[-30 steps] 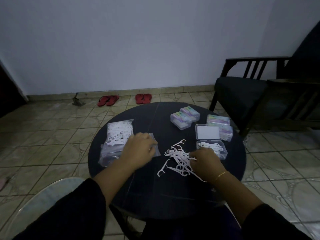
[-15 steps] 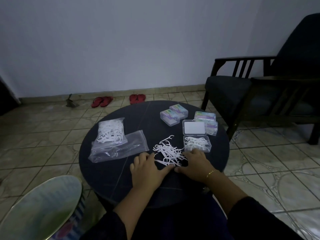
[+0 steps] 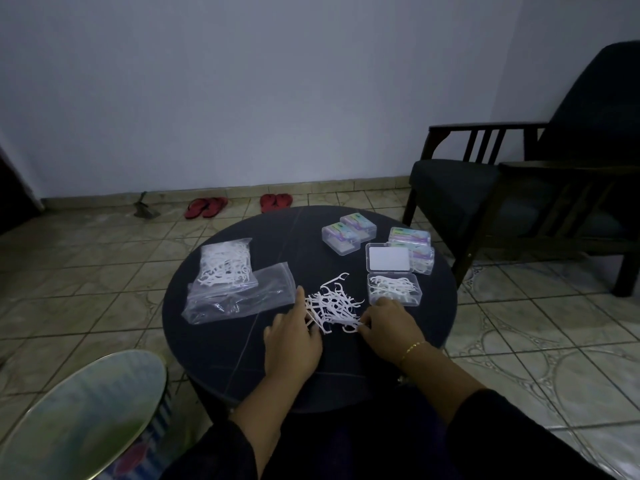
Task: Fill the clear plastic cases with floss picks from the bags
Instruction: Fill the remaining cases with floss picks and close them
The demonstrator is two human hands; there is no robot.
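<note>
Both hands work the loose floss picks (image 3: 332, 306) mid-table: left hand (image 3: 292, 337) spread at the pile's left, right hand (image 3: 389, 325) apparently pinching picks, to be lifted into the open case (image 3: 394, 289) just beyond.

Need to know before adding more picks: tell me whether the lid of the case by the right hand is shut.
No, the case lies open with its lid folded back flat.
</note>
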